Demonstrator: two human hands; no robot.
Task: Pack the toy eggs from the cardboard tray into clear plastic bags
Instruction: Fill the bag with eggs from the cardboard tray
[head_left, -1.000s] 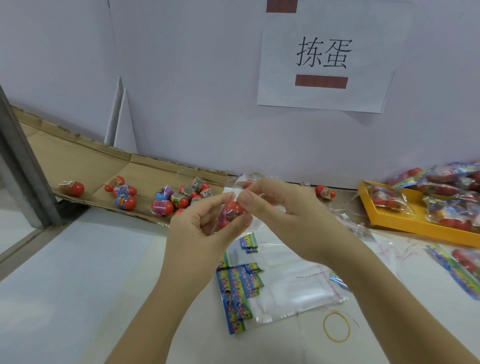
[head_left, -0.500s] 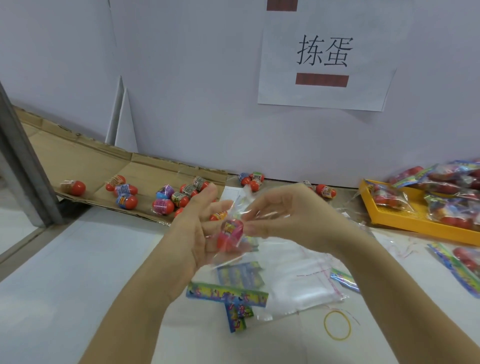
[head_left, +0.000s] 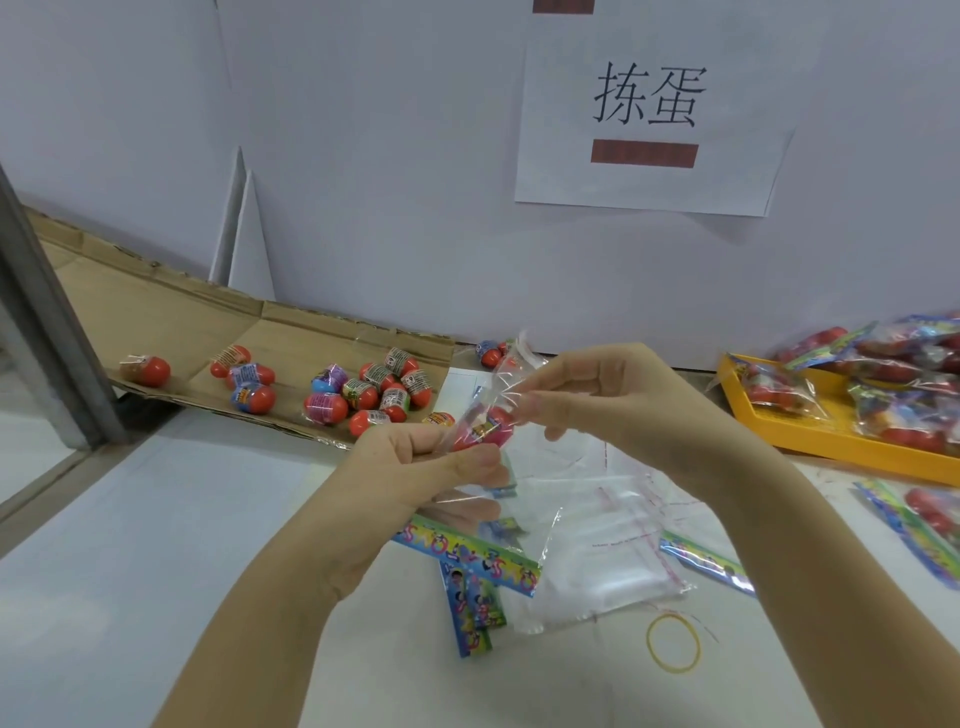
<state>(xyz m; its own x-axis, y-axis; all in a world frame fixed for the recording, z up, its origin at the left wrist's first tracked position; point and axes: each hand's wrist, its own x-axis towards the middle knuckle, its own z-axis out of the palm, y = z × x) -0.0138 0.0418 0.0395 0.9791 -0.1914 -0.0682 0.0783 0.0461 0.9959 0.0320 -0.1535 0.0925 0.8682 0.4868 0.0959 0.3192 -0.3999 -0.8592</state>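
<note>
Left hand (head_left: 415, 462) has closed on the clear bag (head_left: 511, 371) holding an egg (head_left: 488, 428); right hand (head_left: 608, 400) pinches its top

We face a pale grey-white wall (head_left: 363, 156) that fills the view beyond the right hand (head_left: 623, 405). High above that hand a white paper sign (head_left: 649, 114) is stuck to the wall, printed with 拣蛋 in black over a brown-red bar. A soft shadow shows along the sign's right and lower edges. Up and to the left of the left hand (head_left: 415, 467), two narrow white triangular panels (head_left: 244, 244) stand against the wall. Far to the left of that hand a grey metal post (head_left: 47, 338) slants up from the white tabletop (head_left: 130, 545), which spreads beneath both hands. The light we see is even and soft.
</note>
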